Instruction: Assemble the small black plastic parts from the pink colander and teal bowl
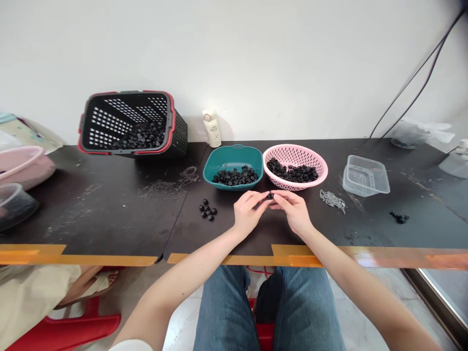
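Note:
My left hand (248,210) and my right hand (292,208) meet over the black table (109,209), fingers pinched together on one small black part (270,196) between them. Just behind the hands stand a teal bowl (233,158) with several black parts and a pink perforated basket (295,155) holding a larger heap of them. A small cluster of black parts (207,209) lies on the table left of my left hand. A pile of small metal screws (332,200) lies right of my right hand.
A black and red crate (127,122) with black parts leans at the back left. A white bottle (212,127) stands by the wall. A clear plastic tub (365,175) sits right. Pink and clear bowls (22,165) at far left. Another person's leg (87,285) shows below left.

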`<state>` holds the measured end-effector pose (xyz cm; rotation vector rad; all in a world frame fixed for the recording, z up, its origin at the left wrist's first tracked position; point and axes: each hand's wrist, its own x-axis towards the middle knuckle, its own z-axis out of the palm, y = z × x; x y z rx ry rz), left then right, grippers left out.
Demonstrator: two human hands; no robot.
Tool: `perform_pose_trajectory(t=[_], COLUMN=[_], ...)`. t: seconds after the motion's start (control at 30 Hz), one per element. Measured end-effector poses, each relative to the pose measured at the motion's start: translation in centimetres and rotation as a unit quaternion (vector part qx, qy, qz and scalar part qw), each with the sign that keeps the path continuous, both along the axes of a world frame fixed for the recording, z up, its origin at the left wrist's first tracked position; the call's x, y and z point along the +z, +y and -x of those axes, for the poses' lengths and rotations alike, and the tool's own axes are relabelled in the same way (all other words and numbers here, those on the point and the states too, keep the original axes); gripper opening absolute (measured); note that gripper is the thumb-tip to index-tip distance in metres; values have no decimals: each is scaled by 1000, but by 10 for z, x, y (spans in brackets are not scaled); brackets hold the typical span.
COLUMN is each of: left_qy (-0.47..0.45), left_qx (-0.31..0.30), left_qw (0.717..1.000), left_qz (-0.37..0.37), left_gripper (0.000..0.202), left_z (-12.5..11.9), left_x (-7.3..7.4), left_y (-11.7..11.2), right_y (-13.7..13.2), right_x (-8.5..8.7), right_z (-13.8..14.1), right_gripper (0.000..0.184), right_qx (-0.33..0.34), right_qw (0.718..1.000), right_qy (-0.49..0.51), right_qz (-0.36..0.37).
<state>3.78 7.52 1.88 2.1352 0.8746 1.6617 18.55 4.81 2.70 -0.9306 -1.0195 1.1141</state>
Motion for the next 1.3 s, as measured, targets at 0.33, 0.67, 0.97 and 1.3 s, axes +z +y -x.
perform_pose_trajectory(t=[0.33, 0.67, 0.97, 1.3], left_qy=[9, 23, 51, 90], left_qx=[0, -10, -44, -54], left_qw=[1000, 1000, 997, 994], left_qz=[-2, 9, 44, 18], left_gripper=[23, 24, 32, 27], left_z=[0, 0, -1, 4], left_x=[0, -1, 4, 4], left_y=[-1, -2, 0, 9], right_y=[0, 2, 3, 4], right_x=[1, 2, 2, 0], right_z=[0, -3, -3, -4], right_gripper=[22, 16, 21, 17], right_qx=[11, 50, 72, 66], right_qw=[1000, 996, 992, 990], right_qy=[9, 56, 84, 104], right_qz=[13, 40, 60, 70])
